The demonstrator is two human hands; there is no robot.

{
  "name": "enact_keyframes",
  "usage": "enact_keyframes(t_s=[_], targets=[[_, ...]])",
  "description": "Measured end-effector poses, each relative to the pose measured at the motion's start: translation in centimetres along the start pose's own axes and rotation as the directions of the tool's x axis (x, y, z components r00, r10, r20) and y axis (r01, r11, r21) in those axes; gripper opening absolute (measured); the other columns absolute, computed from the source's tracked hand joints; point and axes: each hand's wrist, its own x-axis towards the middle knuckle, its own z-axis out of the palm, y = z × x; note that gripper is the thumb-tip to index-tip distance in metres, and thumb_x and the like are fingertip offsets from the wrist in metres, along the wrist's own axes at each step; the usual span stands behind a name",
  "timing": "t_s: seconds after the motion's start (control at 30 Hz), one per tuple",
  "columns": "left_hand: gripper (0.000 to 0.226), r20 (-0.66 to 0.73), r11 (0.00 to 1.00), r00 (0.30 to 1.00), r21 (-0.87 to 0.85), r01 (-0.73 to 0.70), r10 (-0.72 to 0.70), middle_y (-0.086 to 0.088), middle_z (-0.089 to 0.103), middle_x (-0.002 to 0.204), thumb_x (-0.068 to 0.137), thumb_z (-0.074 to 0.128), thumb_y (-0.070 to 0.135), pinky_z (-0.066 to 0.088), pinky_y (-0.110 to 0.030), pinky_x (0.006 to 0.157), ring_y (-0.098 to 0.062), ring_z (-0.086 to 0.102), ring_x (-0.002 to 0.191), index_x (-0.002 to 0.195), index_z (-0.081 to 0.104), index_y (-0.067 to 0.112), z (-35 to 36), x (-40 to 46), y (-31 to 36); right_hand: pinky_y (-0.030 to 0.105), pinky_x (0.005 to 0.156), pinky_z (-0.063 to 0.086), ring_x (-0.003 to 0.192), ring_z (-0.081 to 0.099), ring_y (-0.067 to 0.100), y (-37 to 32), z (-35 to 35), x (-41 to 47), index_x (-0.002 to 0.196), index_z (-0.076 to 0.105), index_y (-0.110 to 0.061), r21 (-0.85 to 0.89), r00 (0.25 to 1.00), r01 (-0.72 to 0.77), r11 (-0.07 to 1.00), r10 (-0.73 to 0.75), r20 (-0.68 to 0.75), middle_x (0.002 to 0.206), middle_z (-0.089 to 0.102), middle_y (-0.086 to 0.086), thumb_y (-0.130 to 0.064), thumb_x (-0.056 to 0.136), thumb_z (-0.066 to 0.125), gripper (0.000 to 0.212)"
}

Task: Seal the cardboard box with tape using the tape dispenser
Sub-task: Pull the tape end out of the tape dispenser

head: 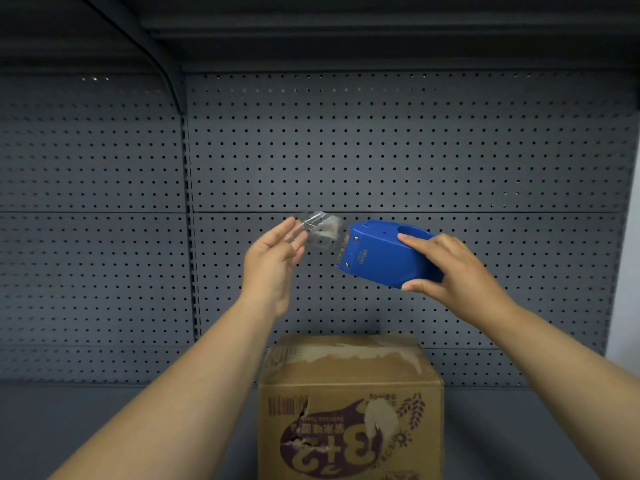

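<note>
Cardboard box (pixel 349 407), scuffed and torn; right hand (pixel 453 268) grips blue dispenser (pixel 384 252), left hand (pixel 273 265) pinches tape (pixel 320 230).

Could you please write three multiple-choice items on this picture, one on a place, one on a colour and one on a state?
1. Where is the box?
A. below the hands
B. above the dispenser
C. hung on the pegboard

2. What colour is the dispenser?
A. red
B. blue
C. green

3. What is the left hand doing?
A. resting on the box
B. gripping the dispenser
C. pulling tape out

Key: 1 A, the box stands on the shelf under both arms; 2 B, its casing is blue; 3 C, clear tape stretches from its fingers to the dispenser, which the right hand holds.
</note>
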Motion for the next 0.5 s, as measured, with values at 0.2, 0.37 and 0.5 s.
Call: enact_keyframes(t_s=[0.2,0.37,0.5], targets=[[0.03,-0.154,0.986,0.987,-0.162,0.03,-0.055,-0.006,0.063,0.118,0.093,0.053,0.012,0.053,-0.018,0.081,-0.007,0.067,0.085,0.123,0.056,0.008,0.8,-0.2,-0.7,0.028,0.087,0.028,0.094,0.04,0.017,0.0,0.1,0.1,0.135,0.041,-0.031,-0.035,0.999,0.028,0.999,-0.027,0.017,0.095,0.047,-0.003,-0.035,0.071,0.07,0.07],[0.037,-0.224,0.998,0.974,-0.064,0.003,-0.018,0.003,0.067,0.095,0.089,0.06,0.008,0.052,-0.016,0.074,-0.007,0.066,0.078,0.126,0.054,0.009,0.5,0.1,-0.9,0.028,0.086,0.029,0.094,0.042,0.02,0.2,0.4,-0.1,0.134,0.042,-0.031,-0.04,0.999,0.035,0.999,-0.033,0.038,0.094,0.048,-0.002,-0.034,0.072,0.072,0.069],[0.041,-0.237,0.999,0.971,-0.051,0.017,-0.029,0.001,0.066,0.093,0.087,0.062,0.006,0.05,-0.016,0.073,-0.008,0.066,0.078,0.127,0.051,0.006,0.1,0.3,-1.2,0.027,0.086,0.029,0.095,0.044,0.021,0.0,0.4,0.0,0.134,0.042,-0.032,-0.04,0.998,0.028,0.999,-0.025,0.059,0.096,0.049,-0.001,-0.033,0.072,0.073,0.069]])
